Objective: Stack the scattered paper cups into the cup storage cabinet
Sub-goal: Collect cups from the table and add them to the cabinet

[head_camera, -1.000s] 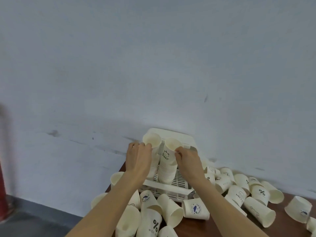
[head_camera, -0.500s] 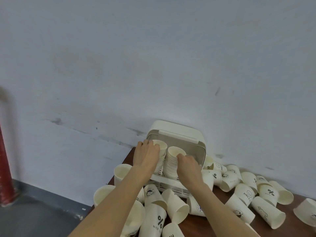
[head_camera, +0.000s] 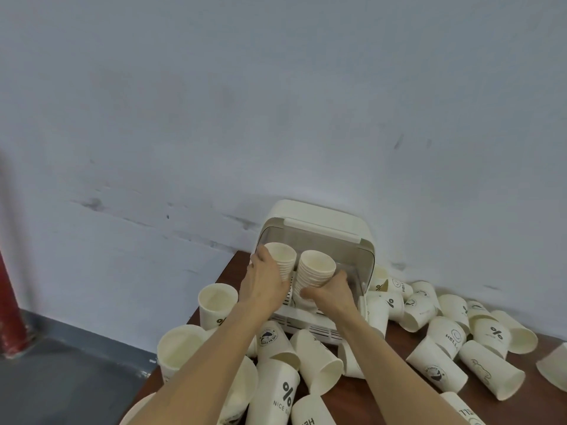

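Observation:
A cream cup storage cabinet with a raised clear lid stands against the wall at the back of the table. Two stacks of paper cups stand inside its open front. My left hand wraps the left cup stack. My right hand grips the right cup stack low down, near its base. Several loose paper cups lie scattered on the table, some with black prints.
The brown table ends at a left edge near the upright cups. A grey wall rises right behind the cabinet. A red post stands on the grey floor at far left.
Both hands have lowered the two stacks into the cabinet; the stacks sit deeper under the lid. My view has tilted down and closer, showing more of the cabinet's top.

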A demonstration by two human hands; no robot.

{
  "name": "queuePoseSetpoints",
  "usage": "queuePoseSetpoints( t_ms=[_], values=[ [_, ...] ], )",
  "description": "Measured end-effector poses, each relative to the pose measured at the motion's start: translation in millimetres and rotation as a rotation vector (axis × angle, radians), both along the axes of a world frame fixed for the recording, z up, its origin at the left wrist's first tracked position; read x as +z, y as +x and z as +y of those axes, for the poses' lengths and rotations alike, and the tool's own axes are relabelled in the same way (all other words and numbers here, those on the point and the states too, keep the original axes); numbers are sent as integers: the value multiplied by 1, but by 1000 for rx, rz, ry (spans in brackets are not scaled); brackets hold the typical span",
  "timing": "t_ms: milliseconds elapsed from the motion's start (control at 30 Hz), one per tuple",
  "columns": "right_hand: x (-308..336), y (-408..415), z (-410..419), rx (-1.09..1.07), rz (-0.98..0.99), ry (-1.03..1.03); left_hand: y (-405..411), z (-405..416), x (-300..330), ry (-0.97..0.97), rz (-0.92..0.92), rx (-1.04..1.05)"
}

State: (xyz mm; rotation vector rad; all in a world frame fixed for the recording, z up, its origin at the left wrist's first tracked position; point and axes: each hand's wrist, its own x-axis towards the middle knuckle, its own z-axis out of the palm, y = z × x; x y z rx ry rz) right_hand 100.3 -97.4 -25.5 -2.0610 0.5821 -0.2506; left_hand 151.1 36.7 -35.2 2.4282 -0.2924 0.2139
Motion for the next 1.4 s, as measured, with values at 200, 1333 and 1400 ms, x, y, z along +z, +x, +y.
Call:
queuePoseSetpoints(
  t_ms=[200,1333,1400],
  values=[
    [-12,16,-10,117,-129,34,15,-13,-3,-151,93,22],
    [-65,93,-40,5,71,-251,82,-54,-46,-218,103,53],
    [-65,93,-39,8,87,-255,81,-53,-46,-185,122,61]
  ],
)
